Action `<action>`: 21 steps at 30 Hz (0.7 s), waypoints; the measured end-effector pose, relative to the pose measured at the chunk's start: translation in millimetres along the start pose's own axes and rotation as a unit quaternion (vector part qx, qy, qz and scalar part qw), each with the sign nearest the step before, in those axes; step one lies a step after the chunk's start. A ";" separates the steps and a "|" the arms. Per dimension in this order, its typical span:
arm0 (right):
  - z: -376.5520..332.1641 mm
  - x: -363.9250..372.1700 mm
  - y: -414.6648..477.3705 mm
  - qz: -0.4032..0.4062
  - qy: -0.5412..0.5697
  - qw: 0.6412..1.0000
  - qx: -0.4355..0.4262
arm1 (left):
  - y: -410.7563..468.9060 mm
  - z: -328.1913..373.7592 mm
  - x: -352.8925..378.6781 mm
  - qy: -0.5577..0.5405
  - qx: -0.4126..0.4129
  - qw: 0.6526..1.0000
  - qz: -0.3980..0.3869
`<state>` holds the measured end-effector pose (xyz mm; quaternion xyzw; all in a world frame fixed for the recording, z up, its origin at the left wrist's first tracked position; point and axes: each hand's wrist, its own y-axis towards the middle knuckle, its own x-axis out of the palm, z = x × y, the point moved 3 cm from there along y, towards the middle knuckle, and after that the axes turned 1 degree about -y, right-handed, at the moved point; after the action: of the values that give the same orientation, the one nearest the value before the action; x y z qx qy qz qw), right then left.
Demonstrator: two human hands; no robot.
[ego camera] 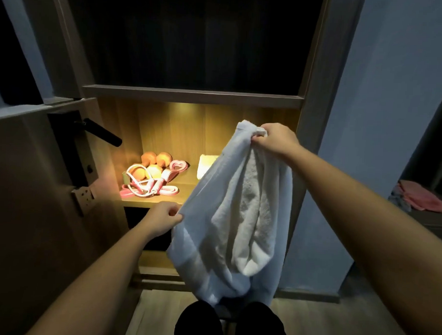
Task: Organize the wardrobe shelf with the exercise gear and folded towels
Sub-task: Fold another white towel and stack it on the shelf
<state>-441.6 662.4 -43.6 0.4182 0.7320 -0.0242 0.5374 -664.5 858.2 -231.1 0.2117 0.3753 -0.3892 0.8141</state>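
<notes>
A white towel [241, 213] hangs unfolded in front of the wardrobe. My right hand [273, 141] grips its bunched top end, level with the lit shelf [153, 202]. My left hand [163, 218] pinches the towel's left edge lower down, just before the shelf's front lip. On the shelf's left side lie orange dumbbells [152, 165] tangled with a pink and white skipping rope [144, 187] and pink bands [177, 167]. A folded pale towel [205, 164] sits at the shelf's back, partly hidden behind the hanging towel.
An open door with a black handle [103, 133] stands at the left, close to my left arm. A dark compartment sits above the lit shelf. Pink cloths [422, 197] lie on a surface at the far right. My dark-clad knees [232, 323] are below.
</notes>
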 end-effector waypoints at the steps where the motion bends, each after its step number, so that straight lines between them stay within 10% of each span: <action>1: -0.7 -0.1 0.9 0.003 -0.007 1.000 -0.002 | -1.8 -5.0 2.5 -0.016 -0.001 1.000 0.005; 21: -17.2 3.5 4.6 0.029 0.021 0.999 0.010 | -63.3 -107.7 35.5 0.020 -0.111 0.994 0.008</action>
<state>-452.1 675.7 -37.3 0.4446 0.7307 -0.0068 0.5180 -748.0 871.5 -329.7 0.1307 0.4307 -0.3342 0.8281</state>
